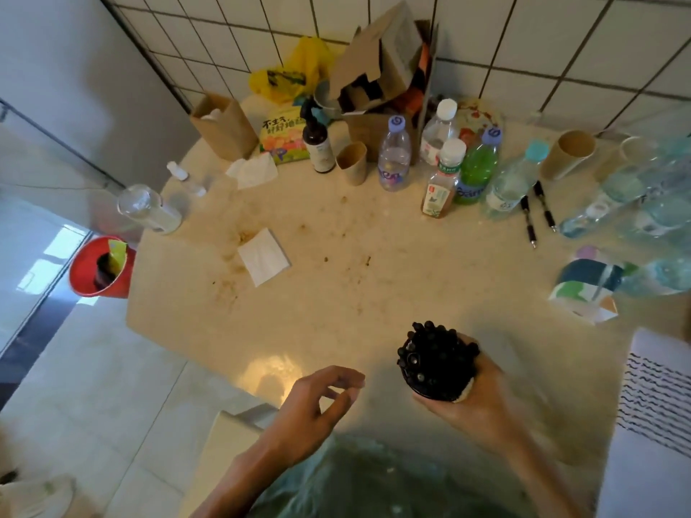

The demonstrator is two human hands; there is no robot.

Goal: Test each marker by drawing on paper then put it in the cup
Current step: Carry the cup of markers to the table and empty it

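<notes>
I count one cup (437,372) crammed with black markers (433,349), too many and too blurred to number, gripped in my right hand (471,390) just above the table's (336,293) near edge. My left hand (318,401) hovers loosely curled, holding nothing. Two black pens (536,211) lie far right near the bottles. One scribbled paper (654,398) is cut off by the right edge.

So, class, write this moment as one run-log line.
right hand: grips cup of markers | left hand: holds nothing, fingers loosely curled | paper: wavy test lines, right edge | two markers: loose on table
</notes>
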